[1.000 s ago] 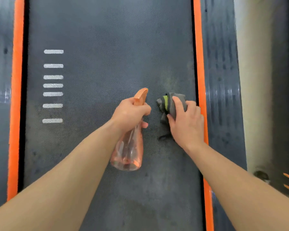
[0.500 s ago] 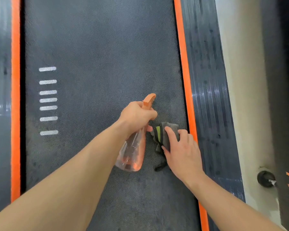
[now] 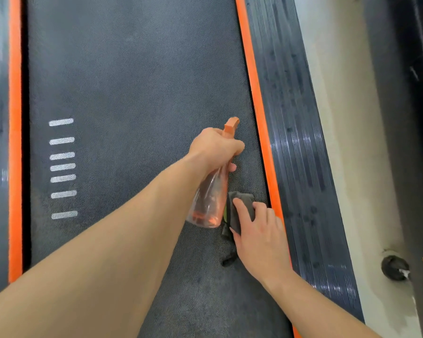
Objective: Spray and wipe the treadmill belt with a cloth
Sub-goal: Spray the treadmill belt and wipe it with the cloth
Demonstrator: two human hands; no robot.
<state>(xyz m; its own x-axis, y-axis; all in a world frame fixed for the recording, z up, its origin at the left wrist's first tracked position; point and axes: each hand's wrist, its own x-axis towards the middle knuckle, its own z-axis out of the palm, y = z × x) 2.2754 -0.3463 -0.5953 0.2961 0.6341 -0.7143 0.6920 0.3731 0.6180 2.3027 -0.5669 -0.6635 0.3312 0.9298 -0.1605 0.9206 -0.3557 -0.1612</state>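
The left hand [image 3: 215,147] is wrapped around the neck of a clear orange-tinted spray bottle [image 3: 209,203], its fingers [image 3: 232,167] clamped on the neck and trigger area, with the orange nozzle [image 3: 231,126] sticking out past the knuckles toward the far end. The bottle hangs tilted, its base toward the near side, above the dark grey treadmill belt [image 3: 132,81]; whether the base touches the belt cannot be told. The bottle looks nearly empty, though a thin pale layer may sit at its base.

Just right of the bottle's base, the right hand [image 3: 259,230] lies flat, palm down, on a grey cloth [image 3: 242,203] with a yellow-green edge showing at its left side. The hand's fingers [image 3: 241,207] are spread a little and pressed on the cloth, which sits on the belt near the right edge, just beside the orange strip [image 3: 254,93] bordering the belt. A dark loose end of the cloth trails toward the near side by the wrist.

On the left part of the belt is a column of short white bars [image 3: 62,167]. A second orange strip [image 3: 15,142] runs along the left edge. Right of the right-hand strip lies a ribbed black side rail [image 3: 300,167], then a pale floor [image 3: 347,142] with a small dark round object [image 3: 394,267] near the near right corner
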